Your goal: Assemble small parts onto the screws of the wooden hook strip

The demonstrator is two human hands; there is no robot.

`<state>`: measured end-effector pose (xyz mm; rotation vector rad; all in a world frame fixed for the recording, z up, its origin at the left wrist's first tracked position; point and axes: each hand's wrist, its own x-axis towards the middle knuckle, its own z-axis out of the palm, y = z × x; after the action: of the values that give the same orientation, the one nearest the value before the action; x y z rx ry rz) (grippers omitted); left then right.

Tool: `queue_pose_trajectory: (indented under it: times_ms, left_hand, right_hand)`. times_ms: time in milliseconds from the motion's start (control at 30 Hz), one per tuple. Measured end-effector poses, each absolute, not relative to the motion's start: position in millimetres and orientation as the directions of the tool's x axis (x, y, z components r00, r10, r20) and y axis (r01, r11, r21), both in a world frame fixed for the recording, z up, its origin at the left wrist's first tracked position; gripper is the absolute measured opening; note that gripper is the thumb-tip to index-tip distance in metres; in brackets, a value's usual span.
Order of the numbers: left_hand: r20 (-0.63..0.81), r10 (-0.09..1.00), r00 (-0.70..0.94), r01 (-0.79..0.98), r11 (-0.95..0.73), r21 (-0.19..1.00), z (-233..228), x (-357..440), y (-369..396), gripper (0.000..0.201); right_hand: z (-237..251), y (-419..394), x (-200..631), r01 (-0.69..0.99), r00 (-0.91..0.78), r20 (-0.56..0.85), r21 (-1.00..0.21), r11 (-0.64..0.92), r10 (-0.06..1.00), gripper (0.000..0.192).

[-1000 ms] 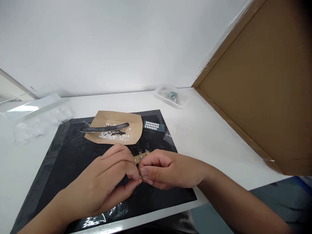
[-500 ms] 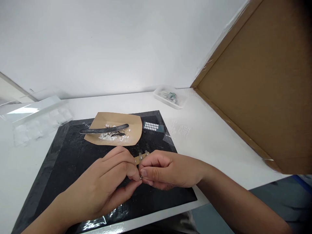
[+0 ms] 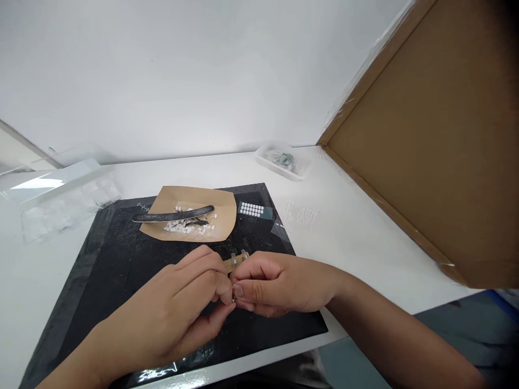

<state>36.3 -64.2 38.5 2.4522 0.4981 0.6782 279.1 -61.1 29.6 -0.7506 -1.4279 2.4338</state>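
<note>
My left hand [image 3: 194, 302] and my right hand [image 3: 275, 283] meet over a black mat [image 3: 133, 292], their fingertips pinched together. Between the fingertips sits a tiny shiny piece [image 3: 233, 300], mostly covered, and I cannot make out what it is. Both hands are closed around it. Just behind the fingers lies a tan strip [image 3: 228, 265] bearing small clear clip-like pieces [image 3: 234, 259]; my right hand partly hides it.
Beyond the hands, a brown paper sheet [image 3: 223, 216] carries a dark curved nail file [image 3: 174, 215] and white scraps [image 3: 178, 227]. A card of white dots [image 3: 252, 209] lies beside it. Farther back stands a clear tray [image 3: 281, 162]. A cardboard panel [image 3: 421, 146] rises at right.
My left fingers have shifted very slightly against the right ones. The small piece stays between the fingertips, and the things on the mat have not moved.
</note>
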Motion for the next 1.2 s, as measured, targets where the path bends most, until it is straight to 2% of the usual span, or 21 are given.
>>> queue_pose_trajectory:
  times_ms: [333, 533, 867, 1200]
  left_hand:
    - [0.304, 0.481, 0.823, 0.219, -0.761, 0.611, 38.1, 34.3, -65.2, 0.02]
    - [0.32, 0.48, 0.817, 0.222, -0.774, 0.594, 39.3, 36.5, -65.6, 0.02]
    - [0.396, 0.47, 0.789, 0.189, -0.799, 0.571, 38.8, 38.4, -64.1, 0.022]
    - [0.529, 0.457, 0.715, 0.182, -0.852, 0.49, 36.2, 37.1, -61.8, 0.022]
  right_hand:
    - [29.9, -62.1, 276.9, 0.051, -0.859, -0.301, -0.855, -0.517, 0.413, 0.044]
    - [29.4, -62.5, 277.7, 0.046, -0.853, -0.297, -0.861, -0.506, 0.429, 0.044]
    - [32.7, -62.3, 277.9, 0.011, -0.857, -0.264, -0.868, -0.497, 0.441, 0.046]
    - [33.4, -63.2, 278.0, -0.065, -0.858, -0.179, -0.892, -0.447, 0.482, 0.043]
